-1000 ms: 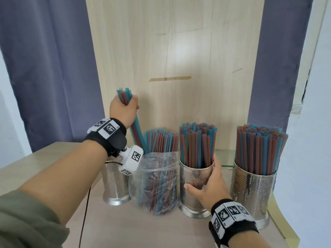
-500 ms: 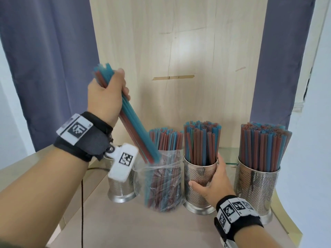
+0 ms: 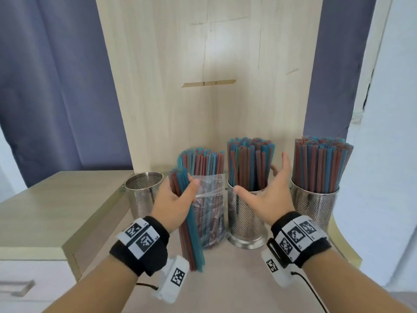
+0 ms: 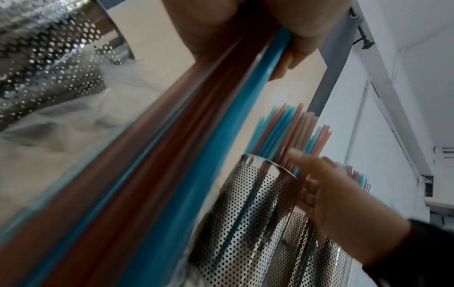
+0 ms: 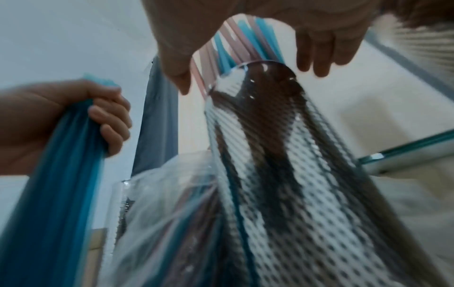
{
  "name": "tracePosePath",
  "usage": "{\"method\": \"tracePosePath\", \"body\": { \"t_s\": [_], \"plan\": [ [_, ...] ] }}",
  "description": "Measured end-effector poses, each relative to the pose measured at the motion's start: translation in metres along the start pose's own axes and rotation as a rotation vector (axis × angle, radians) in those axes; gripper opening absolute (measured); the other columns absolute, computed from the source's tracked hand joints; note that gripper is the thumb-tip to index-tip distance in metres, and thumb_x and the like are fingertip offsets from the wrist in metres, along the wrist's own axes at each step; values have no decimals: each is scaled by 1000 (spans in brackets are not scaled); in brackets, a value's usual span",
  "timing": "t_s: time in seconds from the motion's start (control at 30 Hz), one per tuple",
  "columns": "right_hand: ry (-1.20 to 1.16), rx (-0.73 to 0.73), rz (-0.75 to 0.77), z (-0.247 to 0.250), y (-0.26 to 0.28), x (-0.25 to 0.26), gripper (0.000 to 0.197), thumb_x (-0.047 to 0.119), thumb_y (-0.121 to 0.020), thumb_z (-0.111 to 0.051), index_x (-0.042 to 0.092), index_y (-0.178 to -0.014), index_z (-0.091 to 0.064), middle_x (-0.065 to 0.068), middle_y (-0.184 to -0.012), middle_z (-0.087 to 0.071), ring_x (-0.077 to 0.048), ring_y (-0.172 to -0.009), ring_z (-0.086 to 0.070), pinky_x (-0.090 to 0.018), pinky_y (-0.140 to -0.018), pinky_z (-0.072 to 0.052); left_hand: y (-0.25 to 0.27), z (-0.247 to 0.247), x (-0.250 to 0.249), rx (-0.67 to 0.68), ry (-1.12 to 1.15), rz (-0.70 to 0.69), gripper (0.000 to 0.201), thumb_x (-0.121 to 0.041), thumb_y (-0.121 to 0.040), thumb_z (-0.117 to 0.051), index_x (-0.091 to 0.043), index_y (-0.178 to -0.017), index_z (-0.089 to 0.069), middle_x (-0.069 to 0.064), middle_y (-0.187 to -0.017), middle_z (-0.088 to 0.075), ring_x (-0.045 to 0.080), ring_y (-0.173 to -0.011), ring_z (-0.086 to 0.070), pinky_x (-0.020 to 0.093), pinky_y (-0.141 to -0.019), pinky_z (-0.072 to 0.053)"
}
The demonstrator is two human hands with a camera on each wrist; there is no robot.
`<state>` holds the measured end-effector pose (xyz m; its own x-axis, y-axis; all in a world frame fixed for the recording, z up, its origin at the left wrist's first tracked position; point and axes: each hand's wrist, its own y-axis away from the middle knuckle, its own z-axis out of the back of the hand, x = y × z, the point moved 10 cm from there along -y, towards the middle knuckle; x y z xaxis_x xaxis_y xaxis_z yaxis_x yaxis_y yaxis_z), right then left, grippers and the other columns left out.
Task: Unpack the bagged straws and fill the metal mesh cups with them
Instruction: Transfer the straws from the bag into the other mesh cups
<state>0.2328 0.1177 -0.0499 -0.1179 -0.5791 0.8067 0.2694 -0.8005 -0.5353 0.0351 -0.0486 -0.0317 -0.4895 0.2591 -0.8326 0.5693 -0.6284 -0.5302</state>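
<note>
Nearest the camera, the left hand grips a bundle of blue and brown straws, thumb and fingers curled round its upper part; the bundle stands almost upright, slightly tilted, its lower ends hanging just above the pale tabletop, in front of the bag; the right hand is spread wide, fingers straight, thumb out to the left, holding nothing, its palm facing the middle mesh cup and its fingers reaching up beside that cup's straws; whether the palm touches the cup cannot be told. Just behind the bundle stands a clear plastic bag still packed with upright straws, their tips showing above its open mouth; the middle mesh cup stands just right of the bag, crammed with straws; a second full mesh cup stands further right, near the table's edge; an empty mesh cup stands left of the bag, partly hidden by the left hand. Behind all of them rises a light wooden panel; purple curtains hang on both sides of it.
</note>
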Motion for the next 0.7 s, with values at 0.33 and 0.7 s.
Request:
{"method": "tracePosePath", "body": {
  "t_s": [0.33,0.7],
  "plan": [
    [69,-85,-87,-9,-17,20,131,33,-67,-88,29,-153,11,-6,-153,-34,-24,-133,-44,-33,-110,-34,2,3,6,-80,1,4,17,-28,-93,-62,-17,-82,-55,0,-67,-55,9,-59,-53,21,-62,-44],
    [-40,209,-159,-10,-33,-23,70,29,-69,-88,15,-128,-53,8,-107,-66,-6,-98,-65,-10,-67,-51,2,7,5,-89,-8,14,17,-27,-93,-62,-16,-84,-55,4,-70,-56,12,-62,-54,23,-63,-45]
  ]
}}
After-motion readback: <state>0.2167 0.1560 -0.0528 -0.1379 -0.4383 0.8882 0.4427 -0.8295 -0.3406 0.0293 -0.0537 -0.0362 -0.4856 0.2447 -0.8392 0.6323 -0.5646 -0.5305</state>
